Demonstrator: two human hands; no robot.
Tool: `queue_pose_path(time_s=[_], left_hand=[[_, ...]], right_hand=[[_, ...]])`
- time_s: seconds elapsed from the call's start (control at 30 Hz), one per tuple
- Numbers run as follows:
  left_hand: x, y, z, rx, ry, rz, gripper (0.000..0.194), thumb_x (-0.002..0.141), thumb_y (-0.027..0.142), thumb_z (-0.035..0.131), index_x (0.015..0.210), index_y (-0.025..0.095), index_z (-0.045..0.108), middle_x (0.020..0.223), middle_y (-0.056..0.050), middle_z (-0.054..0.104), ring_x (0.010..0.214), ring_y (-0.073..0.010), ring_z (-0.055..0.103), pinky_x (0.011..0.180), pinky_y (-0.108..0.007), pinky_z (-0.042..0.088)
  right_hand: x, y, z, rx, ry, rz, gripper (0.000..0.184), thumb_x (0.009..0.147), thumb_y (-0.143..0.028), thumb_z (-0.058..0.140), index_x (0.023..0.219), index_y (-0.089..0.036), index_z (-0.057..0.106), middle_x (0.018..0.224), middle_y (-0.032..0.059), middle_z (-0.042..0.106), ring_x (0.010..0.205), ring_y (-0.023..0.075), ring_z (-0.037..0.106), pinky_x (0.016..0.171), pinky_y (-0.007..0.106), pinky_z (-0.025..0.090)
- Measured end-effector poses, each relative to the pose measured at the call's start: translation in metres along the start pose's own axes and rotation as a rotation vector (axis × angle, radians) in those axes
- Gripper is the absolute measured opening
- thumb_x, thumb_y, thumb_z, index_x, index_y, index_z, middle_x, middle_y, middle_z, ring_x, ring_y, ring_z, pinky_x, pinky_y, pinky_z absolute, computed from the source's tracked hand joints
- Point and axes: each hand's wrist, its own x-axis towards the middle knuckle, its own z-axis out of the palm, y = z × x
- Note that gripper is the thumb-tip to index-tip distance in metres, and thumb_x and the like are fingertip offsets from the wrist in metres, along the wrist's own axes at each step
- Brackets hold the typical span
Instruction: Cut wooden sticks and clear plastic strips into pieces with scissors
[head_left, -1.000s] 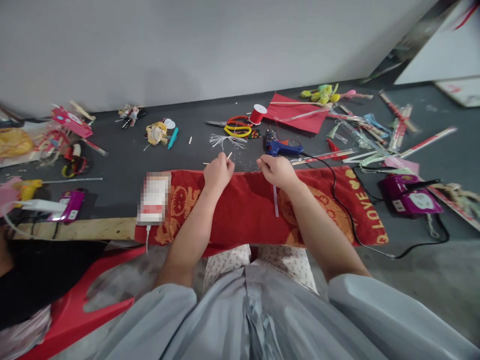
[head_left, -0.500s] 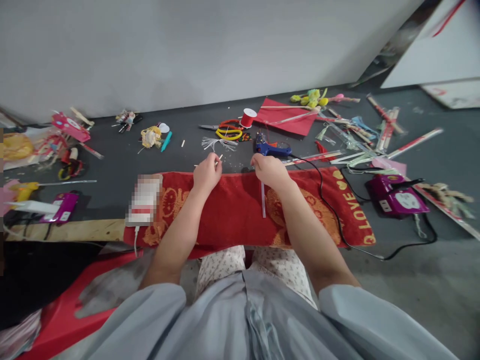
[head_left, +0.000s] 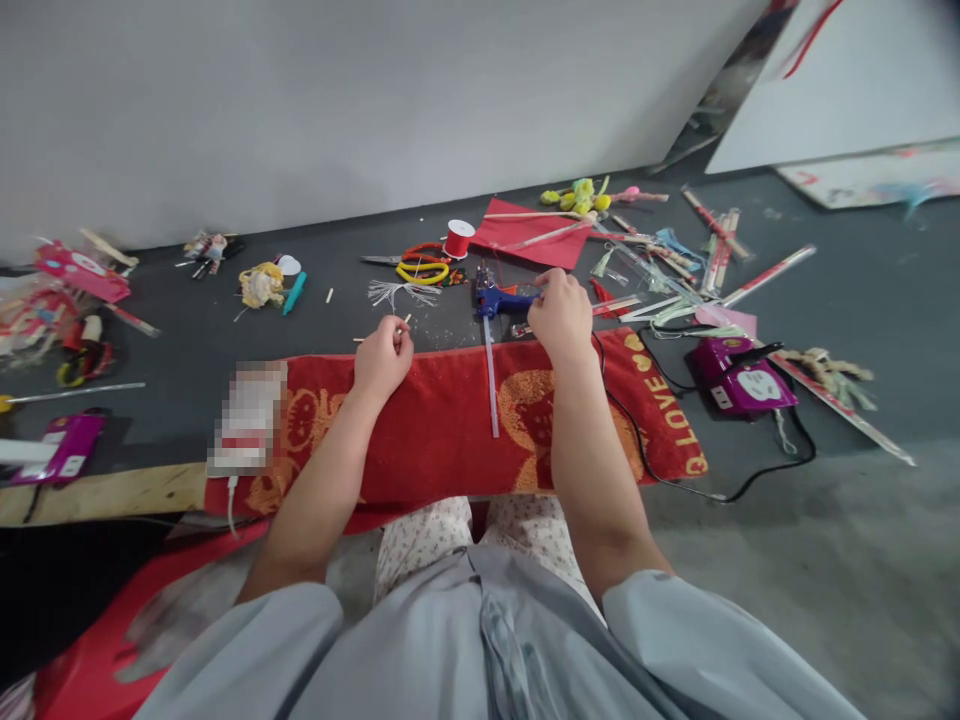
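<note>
My left hand (head_left: 383,360) is closed in a pinch on a thin pale stick (head_left: 407,321), whose tip shows above the fingers. It hovers at the back edge of the red towel (head_left: 442,420). My right hand (head_left: 562,312) has its fingers closed round the handle end of a blue glue gun (head_left: 504,302). A long clear glue stick (head_left: 491,385) sticks out of the gun and over the towel. Between the hands and the wall lie a bundle of white threads (head_left: 401,292), scissors (head_left: 424,270) with yellow and orange handles, and a red spool (head_left: 459,240).
Red paper (head_left: 525,232) lies behind the gun, with wrapped sticks (head_left: 720,252) further right. A black cord (head_left: 637,430) runs across the towel, near a purple power socket (head_left: 739,375). A phone (head_left: 247,418) rests at the towel's left end, and a teal pen (head_left: 295,292) lies beyond.
My right hand has moved right, from beside the glue gun's front onto its handle. My left hand keeps its pinch on the stick. The whole view has shifted, so things appear further left.
</note>
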Motion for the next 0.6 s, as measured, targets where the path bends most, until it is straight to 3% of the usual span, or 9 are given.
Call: queue_pose_path(time_s=[0.27, 0.6], left_hand=[[0.001, -0.002, 0.002, -0.029, 0.019, 0.017, 0.011, 0.083, 0.020, 0.049, 0.091, 0.020, 0.056, 0.057, 0.004, 0.049, 0.057, -0.0134, 0.050, 0.061, -0.025, 0.033], [0.001, -0.003, 0.003, -0.045, 0.012, 0.023, 0.011, 0.082, 0.019, 0.049, 0.090, 0.021, 0.056, 0.056, 0.005, 0.048, 0.054, -0.0114, 0.047, 0.061, -0.024, 0.033]], right_hand=[[-0.002, -0.001, 0.010, -0.093, -0.045, -0.046, 0.037, 0.077, -0.016, 0.052, 0.113, -0.016, 0.064, 0.118, 0.0149, 0.061, 0.112, 0.0331, 0.045, 0.088, 0.046, 0.038], [0.005, 0.001, 0.023, -0.148, -0.089, -0.046, 0.029, 0.084, -0.018, 0.053, 0.109, -0.019, 0.067, 0.114, 0.0130, 0.061, 0.114, 0.0324, 0.044, 0.088, 0.045, 0.035]])
